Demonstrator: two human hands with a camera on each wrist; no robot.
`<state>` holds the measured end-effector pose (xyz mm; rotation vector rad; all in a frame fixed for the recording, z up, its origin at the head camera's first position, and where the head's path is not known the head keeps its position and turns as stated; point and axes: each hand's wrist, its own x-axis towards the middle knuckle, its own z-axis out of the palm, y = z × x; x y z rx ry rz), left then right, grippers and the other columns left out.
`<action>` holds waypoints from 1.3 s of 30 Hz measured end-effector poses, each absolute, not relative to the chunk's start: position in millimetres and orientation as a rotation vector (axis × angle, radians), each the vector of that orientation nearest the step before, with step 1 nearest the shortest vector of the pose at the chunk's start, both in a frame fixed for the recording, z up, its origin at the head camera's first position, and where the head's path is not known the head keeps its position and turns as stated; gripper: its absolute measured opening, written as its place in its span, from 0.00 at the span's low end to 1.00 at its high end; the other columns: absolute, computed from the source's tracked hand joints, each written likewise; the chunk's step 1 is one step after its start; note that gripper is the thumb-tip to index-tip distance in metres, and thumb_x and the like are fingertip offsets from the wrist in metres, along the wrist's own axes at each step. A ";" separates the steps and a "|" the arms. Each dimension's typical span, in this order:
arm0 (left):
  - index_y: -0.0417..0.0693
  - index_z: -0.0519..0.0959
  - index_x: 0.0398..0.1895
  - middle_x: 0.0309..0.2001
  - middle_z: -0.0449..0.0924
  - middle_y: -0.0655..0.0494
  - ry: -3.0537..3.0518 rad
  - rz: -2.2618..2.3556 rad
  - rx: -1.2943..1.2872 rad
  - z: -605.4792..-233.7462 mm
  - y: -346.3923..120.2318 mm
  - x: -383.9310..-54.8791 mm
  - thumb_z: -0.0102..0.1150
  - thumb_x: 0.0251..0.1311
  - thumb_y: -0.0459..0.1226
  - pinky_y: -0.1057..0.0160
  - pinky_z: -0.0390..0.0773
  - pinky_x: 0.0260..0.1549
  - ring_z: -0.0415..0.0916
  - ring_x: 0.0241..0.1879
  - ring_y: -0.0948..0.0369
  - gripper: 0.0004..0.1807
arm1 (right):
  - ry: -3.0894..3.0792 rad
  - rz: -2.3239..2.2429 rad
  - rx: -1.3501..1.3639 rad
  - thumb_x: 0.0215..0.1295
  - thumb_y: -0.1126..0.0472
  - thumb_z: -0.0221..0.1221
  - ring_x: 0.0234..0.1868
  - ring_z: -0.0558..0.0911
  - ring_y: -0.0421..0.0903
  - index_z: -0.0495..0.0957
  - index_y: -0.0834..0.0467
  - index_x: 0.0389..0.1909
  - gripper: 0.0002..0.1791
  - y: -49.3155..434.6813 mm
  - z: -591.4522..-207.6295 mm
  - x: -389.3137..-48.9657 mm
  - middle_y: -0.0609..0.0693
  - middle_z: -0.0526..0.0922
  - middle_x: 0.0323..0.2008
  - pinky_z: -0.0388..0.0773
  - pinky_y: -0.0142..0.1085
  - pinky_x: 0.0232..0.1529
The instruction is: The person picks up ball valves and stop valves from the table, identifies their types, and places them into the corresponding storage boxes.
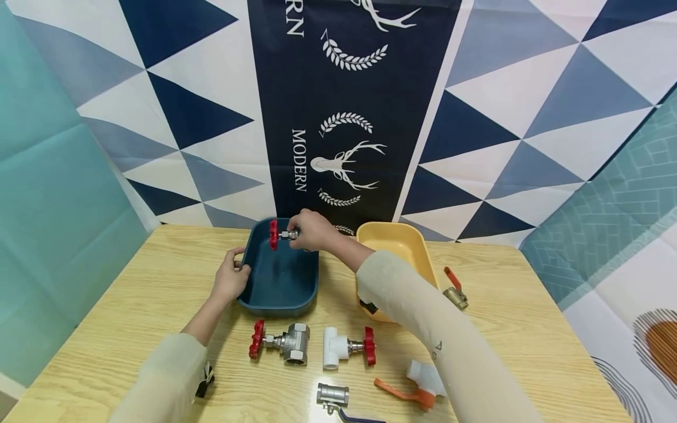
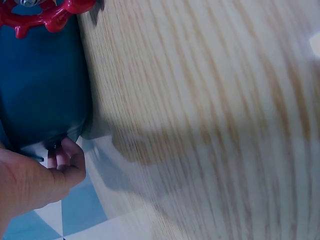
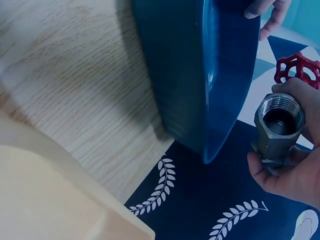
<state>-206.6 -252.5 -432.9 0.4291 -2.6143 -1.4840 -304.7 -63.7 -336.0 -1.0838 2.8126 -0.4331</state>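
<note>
The deep blue rectangular plastic bin [image 1: 280, 282] stands at the far edge of the pale wood-grained worktop [image 1: 174, 282], its back rim close to a blue-and-white patterned cloth [image 1: 206, 111]. To its left, bare wood runs out to the worktop's left edge; to its right, a narrow strip parts it from a yellow plastic bin [image 1: 394, 238]. In front of it there is less room: a silver metal valve with a red handwheel [image 1: 293, 343] lies just before its near wall, and a white plastic T-shaped valve with a red handwheel [image 1: 332, 348] lies slightly further right. The left hand [image 1: 231, 281] grips the blue bin's left rim, thumb over the inside. The right hand [image 1: 314, 232] grasps a second silver metal valve with a red handwheel [image 3: 274, 146] by its body, thumb and fingers curled round it, above the blue bin's far part.
</note>
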 end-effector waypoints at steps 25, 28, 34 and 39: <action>0.44 0.57 0.67 0.45 0.70 0.41 -2.611 -1.471 0.458 -436.5 -255.4 -207.1 0.41 0.64 0.32 0.60 0.75 0.34 0.73 0.42 0.50 0.26 | 2.770 -0.471 -0.998 0.56 0.56 0.63 0.37 0.73 0.44 0.80 0.55 0.47 0.17 -82.0 -359.8 -312.9 0.51 0.72 0.42 0.73 0.30 0.31; 0.43 0.57 0.67 0.45 0.71 0.40 -2.609 -1.464 0.455 -436.2 -254.5 -207.6 0.41 0.64 0.32 0.59 0.75 0.34 0.73 0.42 0.50 0.27 | 2.757 -0.494 -0.970 0.56 0.56 0.63 0.35 0.74 0.44 0.79 0.55 0.47 0.17 -83.3 -361.9 -315.0 0.51 0.71 0.42 0.74 0.29 0.29; 0.42 0.58 0.67 0.44 0.71 0.39 -2.599 -1.452 0.442 -436.8 -252.7 -209.2 0.42 0.63 0.32 0.59 0.75 0.33 0.74 0.40 0.50 0.27 | 2.760 -0.494 -0.951 0.57 0.55 0.63 0.30 0.77 0.43 0.79 0.55 0.48 0.18 -84.8 -367.7 -320.1 0.52 0.71 0.44 0.74 0.28 0.27; 0.43 0.58 0.67 0.44 0.71 0.40 -2.598 -1.445 0.445 -436.9 -251.7 -209.0 0.42 0.62 0.32 0.61 0.74 0.32 0.73 0.38 0.51 0.27 | 2.775 -0.495 -0.922 0.56 0.55 0.63 0.32 0.76 0.43 0.79 0.54 0.47 0.17 -86.9 -371.7 -323.2 0.51 0.71 0.43 0.74 0.29 0.28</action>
